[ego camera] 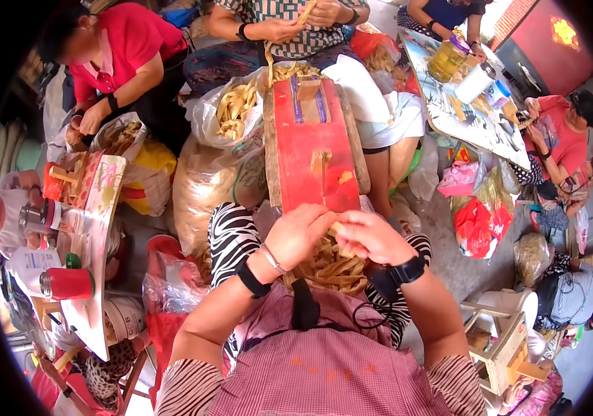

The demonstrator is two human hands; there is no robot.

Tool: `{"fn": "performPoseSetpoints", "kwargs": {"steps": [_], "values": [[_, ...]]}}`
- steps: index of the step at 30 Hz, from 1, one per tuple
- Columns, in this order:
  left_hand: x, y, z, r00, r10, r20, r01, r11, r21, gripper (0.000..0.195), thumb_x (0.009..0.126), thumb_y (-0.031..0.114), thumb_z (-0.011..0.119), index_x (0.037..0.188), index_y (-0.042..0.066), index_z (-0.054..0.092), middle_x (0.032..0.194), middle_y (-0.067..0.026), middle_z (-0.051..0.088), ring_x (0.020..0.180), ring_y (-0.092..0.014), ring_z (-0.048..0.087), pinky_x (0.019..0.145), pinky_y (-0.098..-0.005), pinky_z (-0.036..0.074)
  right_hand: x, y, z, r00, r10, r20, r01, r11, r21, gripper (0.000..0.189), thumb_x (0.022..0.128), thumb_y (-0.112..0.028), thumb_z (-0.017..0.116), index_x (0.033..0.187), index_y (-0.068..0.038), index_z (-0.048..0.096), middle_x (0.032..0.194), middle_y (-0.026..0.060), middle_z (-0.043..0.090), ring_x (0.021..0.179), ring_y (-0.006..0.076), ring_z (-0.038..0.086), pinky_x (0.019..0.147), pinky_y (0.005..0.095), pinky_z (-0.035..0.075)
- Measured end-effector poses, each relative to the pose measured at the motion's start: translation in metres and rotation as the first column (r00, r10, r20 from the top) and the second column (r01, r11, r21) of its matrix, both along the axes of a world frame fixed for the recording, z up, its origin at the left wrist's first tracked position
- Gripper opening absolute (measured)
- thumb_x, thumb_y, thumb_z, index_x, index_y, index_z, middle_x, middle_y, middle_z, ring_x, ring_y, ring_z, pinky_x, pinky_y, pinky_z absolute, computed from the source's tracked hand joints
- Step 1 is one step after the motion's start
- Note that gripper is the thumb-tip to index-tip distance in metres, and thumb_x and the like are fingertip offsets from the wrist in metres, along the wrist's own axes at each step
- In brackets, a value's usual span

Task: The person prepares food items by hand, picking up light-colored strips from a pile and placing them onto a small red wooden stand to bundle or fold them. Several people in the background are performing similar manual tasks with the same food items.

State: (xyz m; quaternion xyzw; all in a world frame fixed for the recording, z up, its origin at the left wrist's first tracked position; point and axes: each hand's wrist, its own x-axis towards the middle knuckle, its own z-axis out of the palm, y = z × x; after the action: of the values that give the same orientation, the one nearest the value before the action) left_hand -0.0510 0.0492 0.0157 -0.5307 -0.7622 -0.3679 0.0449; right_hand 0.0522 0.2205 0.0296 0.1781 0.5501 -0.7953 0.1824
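Observation:
Both of my hands meet at the near end of a narrow red board (pixel 306 151). My left hand (pixel 299 234) has its fingers stretched towards the right one; what lies under them is hidden. My right hand (pixel 371 236), slightly blurred, pinches a pale yellow folded strip (pixel 339 229). Below my hands, a heap of tan flat strips (pixel 332 268) rests in my lap. On the board stand an upright wooden peg (pixel 321 161) and, farther off, a small wooden block (pixel 309 89) between purple bands.
A plastic bag of strips (pixel 234 112) stands left of the board, on a bulging sack (pixel 205 187). People work ahead and at both sides. A table with a red canister (pixel 67 283) is at left; another table (pixel 475 122) holds jars at right. A wooden stool (pixel 499 343) stands lower right.

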Motion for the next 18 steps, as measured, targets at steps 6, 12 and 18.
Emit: {"fn": "performPoseSetpoints", "kwargs": {"steps": [6, 12, 18], "values": [[0.002, -0.020, -0.001, 0.989, 0.014, 0.150, -0.016, 1.000, 0.012, 0.016, 0.077, 0.003, 0.055, 0.093, 0.003, 0.058, 0.079, -0.0112, 0.056, 0.076, -0.031, 0.056, 0.067, -0.0358, 0.047, 0.044, 0.018, 0.030, 0.994, 0.022, -0.109, -0.055, 0.951, -0.305, 0.014, 0.086, -0.006, 0.051, 0.098, 0.001, 0.054, 0.072, 0.0025, 0.054, 0.054, 0.0039, 0.045, 0.041, 0.0150, 0.031], [0.061, -0.023, 0.007, 0.625, -0.160, 0.764, 0.303, 0.952, -0.048, 0.016, 0.091, 0.016, 0.052, 0.094, 0.002, 0.060, 0.071, -0.0040, 0.055, 0.063, -0.013, 0.055, 0.060, -0.0272, 0.048, 0.044, -0.006, -0.007, 0.771, 0.339, -0.539, 0.199, 0.676, 0.709, 0.041, 0.083, -0.001, 0.050, 0.123, -0.008, 0.050, 0.081, 0.0065, 0.059, 0.058, 0.0115, 0.054, 0.054, 0.0245, 0.044], [0.046, -0.020, 0.001, 0.087, -0.201, 0.976, -0.012, 0.979, 0.203, 0.027, 0.092, 0.020, 0.050, 0.115, 0.007, 0.051, 0.085, 0.0036, 0.054, 0.069, -0.004, 0.050, 0.056, -0.0182, 0.043, 0.049, -0.018, 0.003, 0.973, -0.102, -0.206, 0.134, 0.980, 0.148, 0.013, 0.088, -0.013, 0.053, 0.095, -0.002, 0.054, 0.076, 0.0043, 0.058, 0.052, 0.0076, 0.049, 0.044, 0.0207, 0.039]]}}
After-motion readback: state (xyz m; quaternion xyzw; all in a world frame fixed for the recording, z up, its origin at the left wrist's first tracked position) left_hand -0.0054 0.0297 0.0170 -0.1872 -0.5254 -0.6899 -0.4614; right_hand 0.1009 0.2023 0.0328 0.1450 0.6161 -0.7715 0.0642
